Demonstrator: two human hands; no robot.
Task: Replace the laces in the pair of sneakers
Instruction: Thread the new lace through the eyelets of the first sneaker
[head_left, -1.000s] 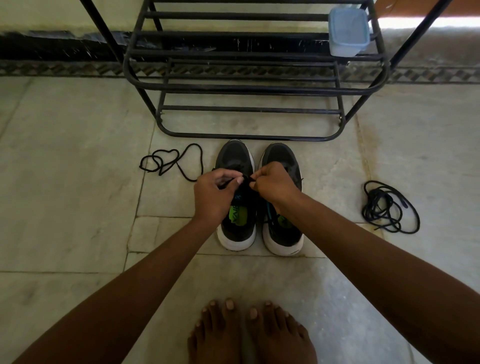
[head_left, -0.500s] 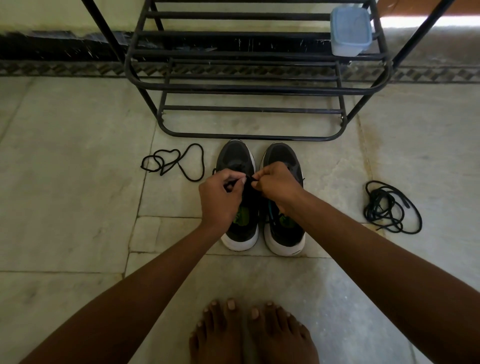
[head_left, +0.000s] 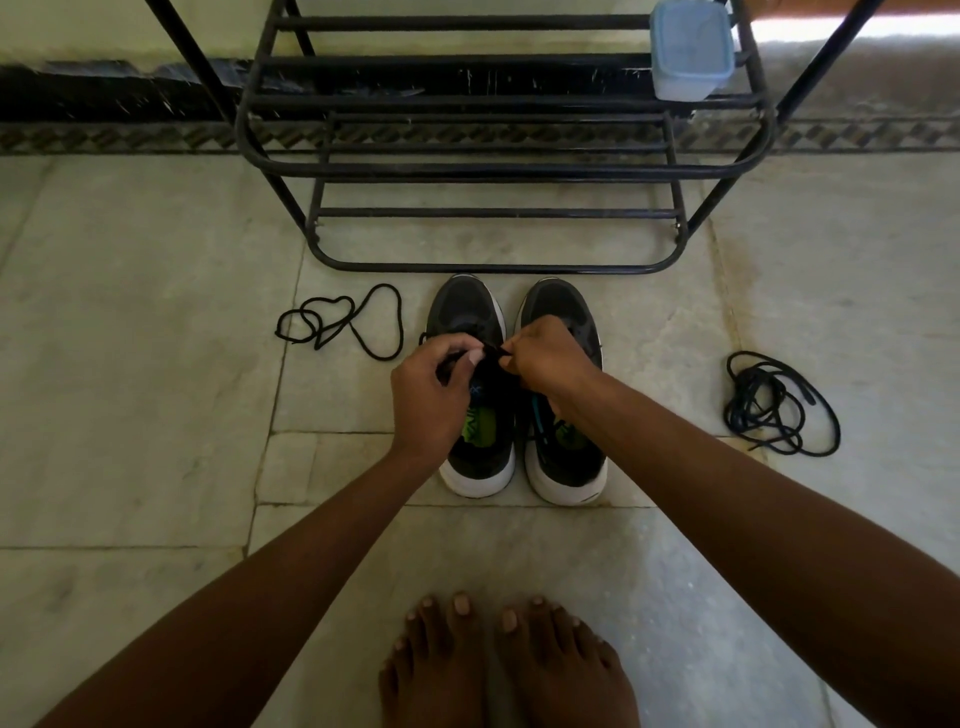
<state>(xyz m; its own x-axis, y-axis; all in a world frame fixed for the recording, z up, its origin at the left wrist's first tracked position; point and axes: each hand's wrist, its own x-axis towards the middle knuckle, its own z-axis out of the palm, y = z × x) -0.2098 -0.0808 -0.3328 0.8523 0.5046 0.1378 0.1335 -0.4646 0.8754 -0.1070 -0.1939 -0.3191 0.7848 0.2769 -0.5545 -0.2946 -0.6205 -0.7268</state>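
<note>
Left hand and right hand both pinching a thin black lace over the left sneaker, beside the right sneaker. Standing on pale, veined stone floor, before a black tubular metal rack; loose black cords coiling at the left and right.

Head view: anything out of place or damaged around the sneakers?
No damage or spill shows. Two loose black laces lie off the shoes: a single lace left of the sneakers and a tangled bundle to the right. Both hands, left hand and right hand, pinch a lace over the left sneaker.
</note>
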